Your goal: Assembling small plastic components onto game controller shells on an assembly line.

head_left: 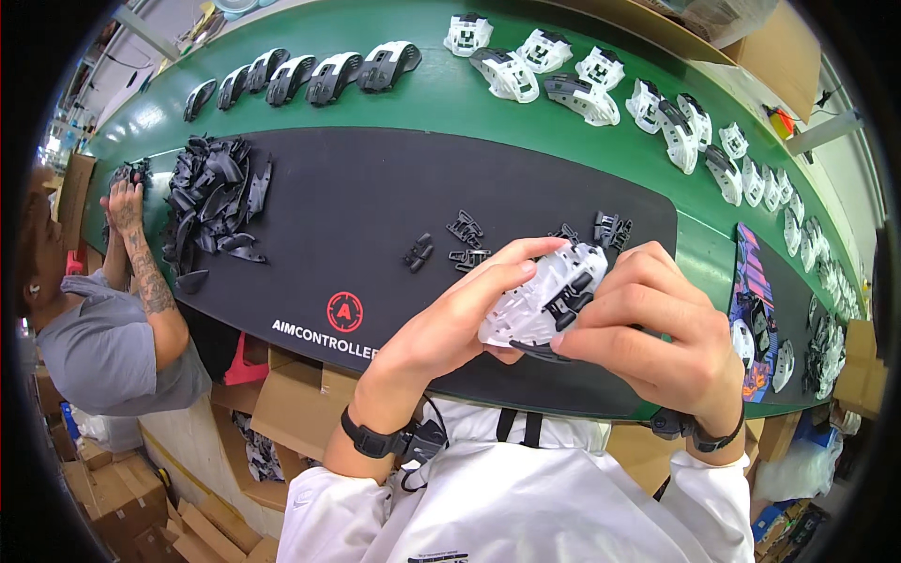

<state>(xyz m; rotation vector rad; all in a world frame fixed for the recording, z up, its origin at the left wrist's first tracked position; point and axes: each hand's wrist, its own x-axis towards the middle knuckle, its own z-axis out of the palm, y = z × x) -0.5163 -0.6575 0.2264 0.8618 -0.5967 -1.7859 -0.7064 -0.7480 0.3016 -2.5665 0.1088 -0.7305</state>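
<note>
My left hand (pixel 469 305) is closed round a white plastic shell (pixel 511 314), which looks like the casing of a computer mouse, its ribbed inside turned up. A small black plastic clip (pixel 571 302) sits against the inside of the shell. At the shell's near edge lies a curved black side piece (pixel 537 352), pinched in the fingertips of my right hand (pixel 648 324). My right fingers partly hide where piece and shell meet. Beyond my hands, several loose black clips (pixel 466 228) lie on the dark mat (pixel 375 197).
A heap of curved black pieces (pixel 211 197) lies at the mat's left end. Black-and-white shells (pixel 389 66) line the green table's far side, with more white shells (pixel 507 73) curving down the right. A co-worker (pixel 113 328) handles parts at left. Cardboard boxes (pixel 300 403) stand below the near edge.
</note>
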